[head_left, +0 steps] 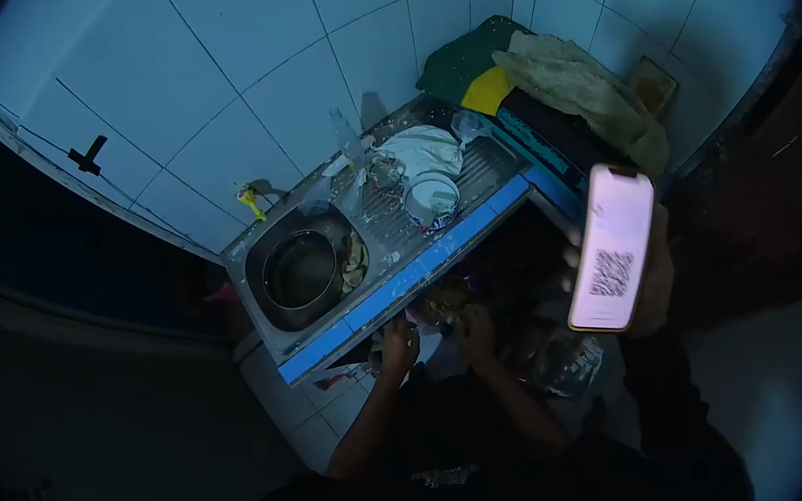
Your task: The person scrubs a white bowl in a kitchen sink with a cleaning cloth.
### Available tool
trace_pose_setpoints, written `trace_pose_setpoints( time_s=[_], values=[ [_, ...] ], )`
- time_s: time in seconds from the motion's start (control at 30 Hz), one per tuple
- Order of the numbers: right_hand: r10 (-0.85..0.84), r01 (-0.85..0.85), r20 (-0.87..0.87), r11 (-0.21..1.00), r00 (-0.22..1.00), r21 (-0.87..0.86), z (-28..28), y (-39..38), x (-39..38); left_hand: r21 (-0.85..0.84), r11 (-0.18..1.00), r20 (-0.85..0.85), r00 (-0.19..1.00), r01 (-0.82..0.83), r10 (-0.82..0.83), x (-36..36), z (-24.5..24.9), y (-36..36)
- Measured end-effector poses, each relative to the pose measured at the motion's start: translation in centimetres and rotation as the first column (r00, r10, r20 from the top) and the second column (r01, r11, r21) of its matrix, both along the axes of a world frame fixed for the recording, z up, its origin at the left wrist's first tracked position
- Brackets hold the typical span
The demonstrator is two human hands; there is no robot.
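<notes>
In dim light, my left hand [400, 347] is just below the blue-tiled front edge of the sink counter [395, 299]. Its fingers are curled, and whatever is in them is too dark to name. To its right, my right hand [477, 336] is bent with its fingers drawn in beside a small shiny item that I cannot identify. Another person's hand [657, 280] reaches in from the right with a dark sleeve. It holds up a lit phone [611, 250] with a square code on its screen.
A round dark pan [302, 269] sits in the steel sink basin. On the drainboard are a white bowl [432, 198], a plastic bottle [347, 136] and a pale cloth or bag [424, 149]. A yellow tap [250, 200] stands behind. Clear plastic [568, 362] lies low on the right.
</notes>
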State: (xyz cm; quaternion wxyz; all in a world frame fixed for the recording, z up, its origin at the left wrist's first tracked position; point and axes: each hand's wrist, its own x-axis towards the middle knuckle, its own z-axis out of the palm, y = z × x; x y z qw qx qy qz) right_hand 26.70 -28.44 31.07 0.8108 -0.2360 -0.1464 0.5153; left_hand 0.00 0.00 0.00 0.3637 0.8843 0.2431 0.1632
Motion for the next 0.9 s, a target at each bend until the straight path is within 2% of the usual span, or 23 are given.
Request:
trace_pose_setpoints(
  time_s=[0.03,0.07,0.1,0.13,0.17,0.23,0.37,0.43,0.47,0.53,0.57,0.63,0.67,0.77,0.83,0.9],
  values=[
    [-0.129,0.218,0.377,0.954,0.917,-0.204,-6.6,3.7,-2.9,-0.017,1.0,0.003,1.0,0.007,-0.007,0.1,0.2,0.2],
    [-0.134,0.472,0.71,0.828,0.692,-0.303,-13.1,8.3,-7.8,-0.038,0.999,0.001,1.0,0.013,-0.013,0.1,0.5,0.3],
    [-0.006,0.702,0.923,0.651,0.385,-0.288,-19.3,13.9,-14.8,0.015,1.0,-0.022,0.999,0.027,-0.026,-0.5,3.0,-0.4],
    [0.211,0.871,0.977,0.47,0.041,-0.138,-26.5,12.3,-15.7,-0.009,1.0,-0.019,1.0,-0.011,0.01,-0.9,2.9,-0.6],
    [0.148,0.891,0.988,0.439,0.053,-0.114,-26.7,12.6,-15.6,-0.029,0.998,-0.003,0.999,-0.047,0.047,-0.7,2.5,-0.6],
    [0.207,0.869,0.97,0.446,0.13,-0.212,-25.8,12.6,-15.5,-0.079,0.995,-0.034,0.997,-0.066,0.064,-0.4,2.6,-0.7],
    [0.206,0.865,0.966,0.444,0.154,-0.233,-26.7,13.2,-16.2,-0.203,0.978,-0.058,0.998,-0.049,0.038,-1.2,3.4,-0.1],
    [0.213,0.867,0.961,0.429,0.174,-0.252,-27.1,14.2,-16.6,-0.178,0.983,-0.099,0.995,-0.045,0.028,-2.1,2.9,0.8],
    [0.217,0.87,0.959,0.419,0.183,-0.261,-27.3,14.6,-16.8,-0.222,0.974,-0.098,0.995,-0.051,0.03,-2.5,2.7,1.3],
    [0.15,0.821,0.914,0.403,0.378,-0.405,-27.3,15.8,-17.6,-0.262,0.965,-0.09,0.996,-0.021,-0.002,-3.1,2.0,2.8],
    [0.155,0.824,0.91,0.387,0.386,-0.415,-27.3,16.3,-17.8,-0.273,0.962,-0.096,0.995,-0.01,-0.017,-3.0,1.6,3.8],
    [0.177,0.848,0.922,0.362,0.345,-0.387,-27.8,16.4,-18.5,-0.349,0.936,-0.184,0.983,-0.041,-0.025,-1.5,1.3,5.2],
    [0.157,0.865,0.939,0.365,0.307,-0.344,-28.7,16.5,-18.7,-0.353,0.935,-0.156,0.988,-0.041,-0.016,-0.6,1.3,5.8],
    [0.122,0.843,0.925,0.381,0.36,-0.379,-28.4,16.6,-18.3,-0.386,0.922,-0.13,0.991,-0.019,-0.034,4.1,3.8,8.2],
    [0.119,0.841,0.921,0.377,0.371,-0.387,-28.8,17.2,-17.0,-0.27,0.963,-0.002,1.0,0.016,-0.017,8.0,2.9,9.7],
    [0.071,0.827,0.899,0.366,0.433,-0.427,-28.5,17.5,-15.7,-0.447,0.893,-0.081,0.997,-0.044,0.009,11.7,1.9,10.9]
  ],
)
